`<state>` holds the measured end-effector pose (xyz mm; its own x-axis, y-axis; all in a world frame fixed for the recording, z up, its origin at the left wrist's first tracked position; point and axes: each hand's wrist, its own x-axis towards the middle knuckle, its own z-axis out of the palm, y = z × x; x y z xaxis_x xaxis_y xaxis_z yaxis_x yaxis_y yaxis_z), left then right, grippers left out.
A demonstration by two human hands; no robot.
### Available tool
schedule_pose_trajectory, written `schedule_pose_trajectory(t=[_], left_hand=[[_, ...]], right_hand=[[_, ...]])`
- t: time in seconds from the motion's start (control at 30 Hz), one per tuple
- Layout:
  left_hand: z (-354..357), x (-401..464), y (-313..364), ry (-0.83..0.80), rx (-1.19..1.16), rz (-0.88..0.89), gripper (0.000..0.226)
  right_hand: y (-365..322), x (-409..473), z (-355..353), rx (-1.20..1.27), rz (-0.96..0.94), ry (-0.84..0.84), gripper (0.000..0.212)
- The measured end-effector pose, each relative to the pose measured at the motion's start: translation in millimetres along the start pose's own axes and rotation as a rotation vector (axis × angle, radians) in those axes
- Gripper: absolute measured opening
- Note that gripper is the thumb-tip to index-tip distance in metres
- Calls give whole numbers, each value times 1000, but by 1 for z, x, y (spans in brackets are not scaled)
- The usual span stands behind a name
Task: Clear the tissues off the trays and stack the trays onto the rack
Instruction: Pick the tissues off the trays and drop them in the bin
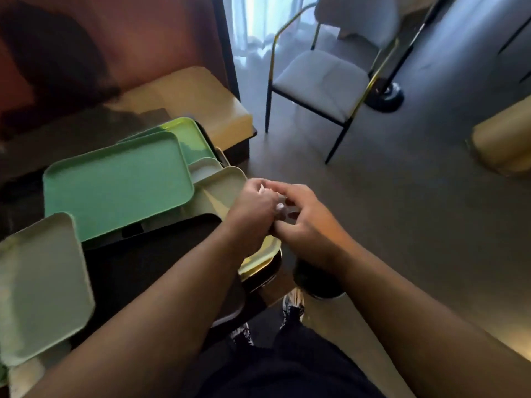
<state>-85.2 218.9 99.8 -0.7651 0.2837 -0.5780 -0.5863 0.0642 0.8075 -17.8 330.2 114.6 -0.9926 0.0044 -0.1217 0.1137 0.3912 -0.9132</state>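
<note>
Both forearms reach forward from the bottom edge. Left hand (254,209) and right hand (306,222) meet just past the table's right edge, fingers clenched together around a white tissue (265,191), mostly hidden. Trays crowd the dark table (138,271): green tray (115,188) mid-table, pale tray (40,285) at the near left edge, cream tray (221,191) under the left wrist. Chair (319,79) stands well apart.

No readable text

Nothing legible is showing anywhere: no words, labels, brands, numbers or signs are appearing on any surface, and the picture is blurring fine detail.
</note>
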Motion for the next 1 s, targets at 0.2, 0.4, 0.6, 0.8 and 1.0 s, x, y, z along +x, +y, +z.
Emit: schedule_pose_trajectory(t=[0.2,0.4,0.6,0.8,1.0], left_hand=[[88,38,-38,-187,244,-186,47],[139,57,-75,-317,426,-390,68],[165,71,-94,-476,423,-578,5],[172,85,-108,-395,586,-429,57],[173,89,-116,-418,603,-381,69]], right_hand=[[70,-33,-57,47,228,86,54],[132,-56,-77,207,461,67,31],[194,-59,-78,-25,595,306,7],[255,-55,-94,-140,914,286,26],[277,-44,-99,-119,969,289,48]])
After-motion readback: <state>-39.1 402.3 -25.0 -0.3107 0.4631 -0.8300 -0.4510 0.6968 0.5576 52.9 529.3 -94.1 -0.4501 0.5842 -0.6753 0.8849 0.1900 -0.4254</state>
